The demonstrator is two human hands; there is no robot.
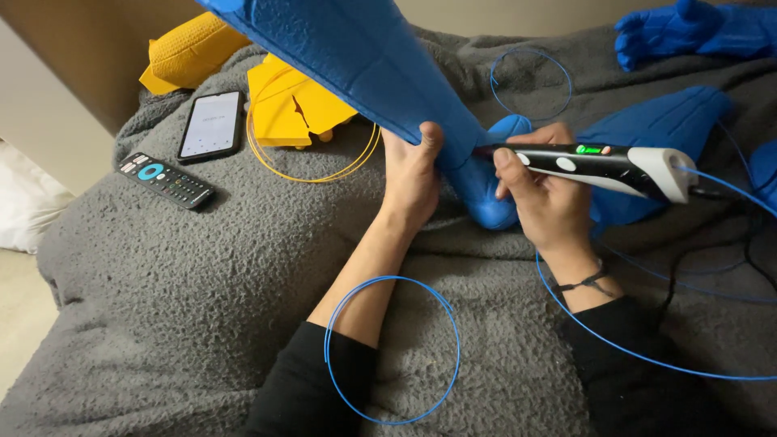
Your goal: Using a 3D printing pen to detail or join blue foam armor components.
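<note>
My left hand (pixel 411 178) grips the narrow lower end of a large blue plastic piece (pixel 356 57) that slants up to the top left. My right hand (pixel 550 198) holds a black and white 3D pen (pixel 603 166) with a green light lit; its tip touches the blue piece where it meets a rounded blue part (pixel 490 198). Blue filament (pixel 639 352) runs from the pen's back end in a long curve over the grey blanket (pixel 202 307).
A loop of blue filament (pixel 392 348) lies around my left forearm. A phone (pixel 212 125) and a remote control (pixel 166 180) lie at the left. Yellow plastic pieces (pixel 295 105) with yellow filament sit behind them. More blue parts (pixel 688 32) lie at the right.
</note>
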